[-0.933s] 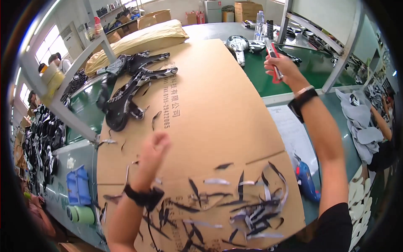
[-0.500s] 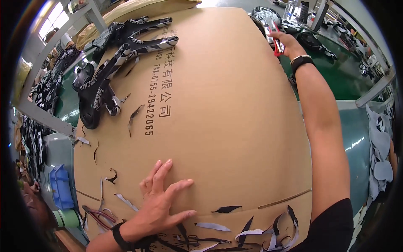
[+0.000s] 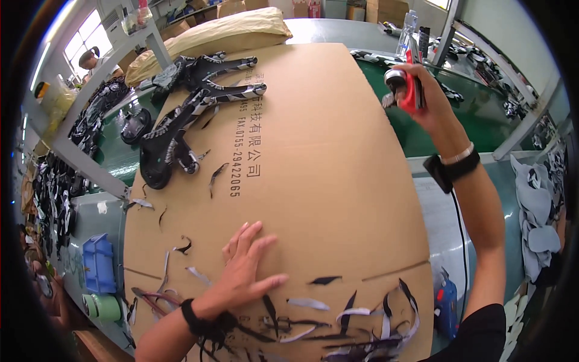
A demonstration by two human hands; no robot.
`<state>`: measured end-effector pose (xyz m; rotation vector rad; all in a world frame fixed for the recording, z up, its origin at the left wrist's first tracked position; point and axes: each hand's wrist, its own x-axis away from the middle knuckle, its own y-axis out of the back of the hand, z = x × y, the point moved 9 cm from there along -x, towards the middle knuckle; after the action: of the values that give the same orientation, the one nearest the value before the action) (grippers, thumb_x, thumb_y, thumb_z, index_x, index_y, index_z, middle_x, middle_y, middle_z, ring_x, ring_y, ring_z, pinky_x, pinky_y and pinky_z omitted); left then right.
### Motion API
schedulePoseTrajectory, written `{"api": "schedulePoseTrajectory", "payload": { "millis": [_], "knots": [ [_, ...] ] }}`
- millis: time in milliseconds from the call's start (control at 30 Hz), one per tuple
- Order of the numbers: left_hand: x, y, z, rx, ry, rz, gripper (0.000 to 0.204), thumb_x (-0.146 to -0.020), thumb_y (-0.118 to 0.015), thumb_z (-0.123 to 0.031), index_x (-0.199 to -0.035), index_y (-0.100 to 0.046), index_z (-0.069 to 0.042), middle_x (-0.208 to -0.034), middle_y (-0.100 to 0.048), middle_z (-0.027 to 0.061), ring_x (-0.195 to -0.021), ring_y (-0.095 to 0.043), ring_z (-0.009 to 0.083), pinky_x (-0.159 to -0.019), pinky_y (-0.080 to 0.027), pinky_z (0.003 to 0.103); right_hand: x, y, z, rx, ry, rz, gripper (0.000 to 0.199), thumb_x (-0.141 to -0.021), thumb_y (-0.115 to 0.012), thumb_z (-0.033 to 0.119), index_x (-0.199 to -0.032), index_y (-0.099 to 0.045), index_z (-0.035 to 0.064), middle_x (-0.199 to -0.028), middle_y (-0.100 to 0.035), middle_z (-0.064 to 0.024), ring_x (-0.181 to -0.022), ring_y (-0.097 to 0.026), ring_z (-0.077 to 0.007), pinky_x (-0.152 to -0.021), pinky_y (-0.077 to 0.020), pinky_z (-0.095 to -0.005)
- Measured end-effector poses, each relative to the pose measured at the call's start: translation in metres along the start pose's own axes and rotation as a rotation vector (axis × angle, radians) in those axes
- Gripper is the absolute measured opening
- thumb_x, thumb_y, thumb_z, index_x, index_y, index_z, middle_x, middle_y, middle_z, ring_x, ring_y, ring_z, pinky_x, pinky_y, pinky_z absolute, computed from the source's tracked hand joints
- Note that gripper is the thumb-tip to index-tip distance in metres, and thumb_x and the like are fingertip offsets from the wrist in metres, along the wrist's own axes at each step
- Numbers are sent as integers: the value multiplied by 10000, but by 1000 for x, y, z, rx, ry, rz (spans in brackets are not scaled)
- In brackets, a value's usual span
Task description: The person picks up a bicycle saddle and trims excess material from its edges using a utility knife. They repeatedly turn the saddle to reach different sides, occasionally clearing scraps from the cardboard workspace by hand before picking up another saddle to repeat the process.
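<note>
A large sheet of brown cardboard (image 3: 313,139) covers the workbench. My left hand (image 3: 246,268) lies flat on its near part, fingers spread, holding nothing. My right hand (image 3: 416,90) is raised over the cardboard's far right edge and grips a red-handled tool (image 3: 412,81) with a grey piece at its tip. A pile of black-and-white patterned shoe parts (image 3: 181,108) lies at the cardboard's far left. Thin black and grey trimmings (image 3: 356,314) are scattered along the near edge.
A green conveyor belt (image 3: 470,114) runs at the right with more patterned pieces on it. A blue bin (image 3: 96,262) and a roll of green tape (image 3: 102,306) sit at the near left. A padded yellow bag (image 3: 223,33) lies at the back. Grey cut pieces (image 3: 537,211) hang at the right. Another person (image 3: 90,60) sits far left.
My right hand has come back from the far edge toward me with the red tool. My left hand stays flat on the cardboard. The view has shifted.
</note>
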<state>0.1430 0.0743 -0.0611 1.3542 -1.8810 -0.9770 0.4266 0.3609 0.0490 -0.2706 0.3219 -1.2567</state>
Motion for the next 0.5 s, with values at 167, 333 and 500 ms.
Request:
{"api": "schedulePoseTrajectory", "payload": {
  "millis": [167, 333, 500],
  "knots": [
    [7, 34, -60, 32, -65, -257, 865, -769, -762, -322, -1440, -280, -68, -1477, -252, 233, -1374, -252, 392, -1086, -222, 481, 165, -112, 20, -54, -202, 72, 323, -884, -605, 261, -1095, -588, 17, -693, -613, -64, -556, -617, -152, -508, -549, -297],
    [57, 76, -158, -16, -465, -509, 787, -671, -803, -205, -1345, -433, -37, -1309, -500, 214, -1189, -504, 368, -953, -387, 455, 318, -208, 11, -279, -617, 399, 368, -902, -617, 258, -1174, -534, 24, -776, -651, -112, -570, -645, -196, -503, -552, -311],
    [143, 75, -104, 808, 85, -584, 187, -948, -577, -154, -1054, -604, -3, -865, -654, 60, -763, -630, 156, -713, -510, 298, 362, -194, 2, 106, -458, 285, 403, -931, -602, 194, -1254, -431, 24, -755, -599, -72, -516, -583, -115, -477, -491, -252]
  ]
}}
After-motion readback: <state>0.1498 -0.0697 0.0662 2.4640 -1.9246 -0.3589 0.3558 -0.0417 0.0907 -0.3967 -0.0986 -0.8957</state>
